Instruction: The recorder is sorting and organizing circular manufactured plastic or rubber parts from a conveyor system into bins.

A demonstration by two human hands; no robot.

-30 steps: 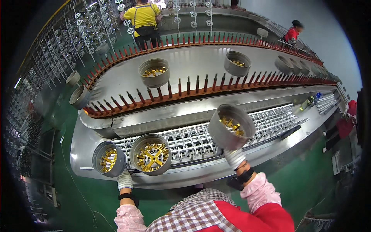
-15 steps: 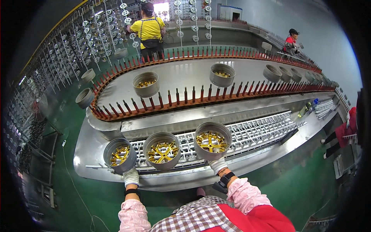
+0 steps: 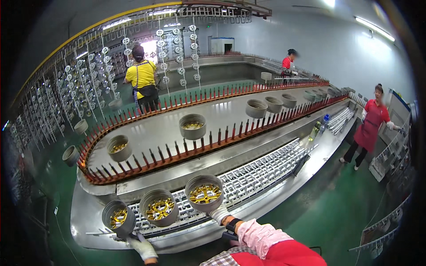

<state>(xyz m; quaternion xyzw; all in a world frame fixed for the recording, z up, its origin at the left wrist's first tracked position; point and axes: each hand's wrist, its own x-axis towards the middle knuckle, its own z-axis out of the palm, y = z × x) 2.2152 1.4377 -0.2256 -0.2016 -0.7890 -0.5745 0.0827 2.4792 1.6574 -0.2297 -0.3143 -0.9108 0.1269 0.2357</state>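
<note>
1. My right hand (image 3: pixel 220 214), gloved in white, is clamped on the near rim of a grey metal tub (image 3: pixel 204 193) full of gold-coloured parts; the tub sits on the white wire rack (image 3: pixel 266 173) at the front of the steel desk (image 3: pixel 95 208).
2. My left hand (image 3: pixel 143 247), also gloved, reaches to the leftmost tub (image 3: pixel 118 215) – it is at that tub's lower edge, but I cannot tell whether the fingers are closed on it.
3. Between those two stands a middle tub (image 3: pixel 159 208), also filled with gold parts; the three form a row, each just beside the next.
4. Behind the rack runs a long curved conveyor (image 3: pixel 168 128) edged with upright red pins (image 3: pixel 177 148). On it ride more grey tubs – one at the left (image 3: pixel 118 147), one near the middle (image 3: pixel 192 126), and a cluster farther right (image 3: pixel 271 105).
5. Two bottles (image 3: pixel 319 127) stand on the desk at the far right end of the rack.
6. Beyond the conveyor a person in a yellow shirt (image 3: pixel 141 82) faces away towards hanging racks of round parts (image 3: pixel 88 84).
7. A person in red (image 3: pixel 372 124) stands on the green floor (image 3: pixel 346 199) at the right; another in red (image 3: pixel 289 62) is far back.
</note>
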